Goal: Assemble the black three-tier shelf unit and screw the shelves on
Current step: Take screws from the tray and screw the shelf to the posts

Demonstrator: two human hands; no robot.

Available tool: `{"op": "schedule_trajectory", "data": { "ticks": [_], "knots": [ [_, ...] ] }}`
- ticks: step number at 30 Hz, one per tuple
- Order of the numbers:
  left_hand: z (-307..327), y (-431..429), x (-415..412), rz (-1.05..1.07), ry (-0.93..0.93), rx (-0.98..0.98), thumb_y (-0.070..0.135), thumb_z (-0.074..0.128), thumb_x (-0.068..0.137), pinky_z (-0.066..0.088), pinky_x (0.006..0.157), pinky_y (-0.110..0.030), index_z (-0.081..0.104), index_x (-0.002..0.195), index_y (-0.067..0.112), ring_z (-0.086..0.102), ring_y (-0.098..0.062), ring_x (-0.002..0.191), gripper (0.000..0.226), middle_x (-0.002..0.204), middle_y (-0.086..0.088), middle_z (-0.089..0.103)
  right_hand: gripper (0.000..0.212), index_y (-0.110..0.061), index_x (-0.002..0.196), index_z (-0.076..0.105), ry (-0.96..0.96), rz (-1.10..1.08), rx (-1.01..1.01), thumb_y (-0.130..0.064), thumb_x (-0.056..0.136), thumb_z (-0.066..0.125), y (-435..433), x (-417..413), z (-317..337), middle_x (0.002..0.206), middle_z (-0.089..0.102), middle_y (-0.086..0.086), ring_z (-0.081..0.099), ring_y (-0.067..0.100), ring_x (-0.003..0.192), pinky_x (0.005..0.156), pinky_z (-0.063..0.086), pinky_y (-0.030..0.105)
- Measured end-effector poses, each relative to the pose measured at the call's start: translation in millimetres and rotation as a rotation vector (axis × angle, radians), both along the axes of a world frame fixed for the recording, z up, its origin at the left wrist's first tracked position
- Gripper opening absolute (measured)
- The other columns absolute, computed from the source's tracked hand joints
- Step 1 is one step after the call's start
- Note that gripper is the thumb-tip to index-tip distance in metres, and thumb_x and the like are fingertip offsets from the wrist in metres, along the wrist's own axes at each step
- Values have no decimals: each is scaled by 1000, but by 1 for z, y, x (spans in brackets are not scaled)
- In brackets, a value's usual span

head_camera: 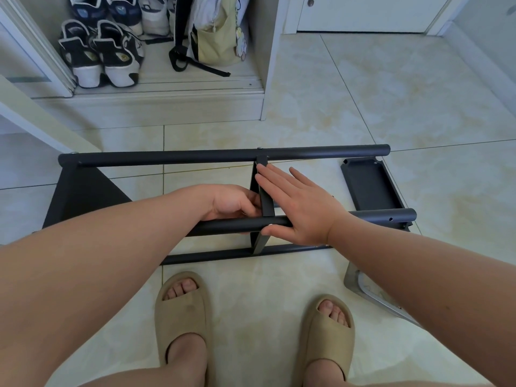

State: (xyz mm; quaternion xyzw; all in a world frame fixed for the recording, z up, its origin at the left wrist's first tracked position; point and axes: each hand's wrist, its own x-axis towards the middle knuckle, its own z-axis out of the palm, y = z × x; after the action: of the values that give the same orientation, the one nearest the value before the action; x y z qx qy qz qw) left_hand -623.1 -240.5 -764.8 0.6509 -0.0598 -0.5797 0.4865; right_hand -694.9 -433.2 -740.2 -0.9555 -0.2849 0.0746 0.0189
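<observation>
The black shelf unit lies on its side on the tiled floor, its far pole (195, 156) and near pole (231, 226) running left to right. A triangular black shelf (81, 196) sits at the left end. The middle shelf (265, 202) stands edge-on between the poles. My left hand (231, 203) has its fingers curled against the left face of that shelf, just above the near pole. My right hand (296, 205) lies flat, fingers straight, against the shelf's right side, thumb on the near pole. A loose black shelf (368, 185) lies on the floor at the right.
My feet in beige slippers (184, 317) stand just in front of the frame. A clear plastic bag (363, 289) lies at the right under my forearm. An open cabinet with sneakers (97, 51) and a bag (215, 37) is behind, its door edge at the left.
</observation>
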Motion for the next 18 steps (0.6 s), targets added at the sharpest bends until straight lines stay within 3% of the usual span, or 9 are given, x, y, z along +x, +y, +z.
{"op": "schedule_trajectory", "data": {
  "ticks": [2,6,8,10,12,14,16,18],
  "knots": [
    [2,0,-1,17,-104,71,-10,49,86,52,62,-23,66,97,11,66,-15,65,29,77,-3,71,99,-11,162,8,5,-4,-1,-78,90,22,0,0,-1,170,-3,3,-2,18,157,127,7,45],
    [16,2,-5,-144,-576,329,11,59,89,46,68,-25,69,86,20,63,-16,79,14,87,0,70,100,-18,162,-1,61,-26,9,-81,88,21,1,1,2,168,-14,-5,-12,12,155,127,3,44],
    [30,8,-7,-308,-571,414,35,54,97,49,75,-29,70,93,17,67,-18,85,25,92,0,72,99,-26,161,-6,114,-67,23,-83,86,24,2,-1,6,166,-21,-13,-10,10,155,127,6,43],
    [47,20,-6,-367,-351,498,56,42,100,53,71,-30,71,98,13,70,-17,77,52,86,-1,75,102,-36,160,-6,189,-185,68,-86,82,35,1,-4,9,165,-21,-20,12,14,154,122,23,41],
    [61,32,-7,-427,-244,544,64,43,96,54,69,-31,70,100,14,69,-18,73,57,83,-1,74,110,-43,158,-5,258,-333,100,-89,73,47,-3,-10,14,166,-10,-22,38,17,143,108,41,41],
    [67,37,-10,-522,-293,561,58,59,92,52,69,-30,66,99,17,64,-16,74,43,86,0,69,105,-43,158,5,295,-386,7,-83,75,58,-10,-16,20,165,19,-15,51,20,131,98,49,42],
    [70,38,-19,-592,-415,574,45,67,90,51,67,-28,62,97,17,61,-14,72,29,85,1,65,70,-37,148,37,303,-375,-137,-63,88,62,-15,-20,25,140,55,-6,60,22,114,89,52,39],
    [73,36,-24,-568,-546,600,39,67,92,50,67,-29,60,95,17,60,-15,71,23,84,1,64,32,-29,125,55,252,-376,-203,-46,97,57,-12,-21,30,105,63,-3,62,21,91,77,53,36]
  ]
}}
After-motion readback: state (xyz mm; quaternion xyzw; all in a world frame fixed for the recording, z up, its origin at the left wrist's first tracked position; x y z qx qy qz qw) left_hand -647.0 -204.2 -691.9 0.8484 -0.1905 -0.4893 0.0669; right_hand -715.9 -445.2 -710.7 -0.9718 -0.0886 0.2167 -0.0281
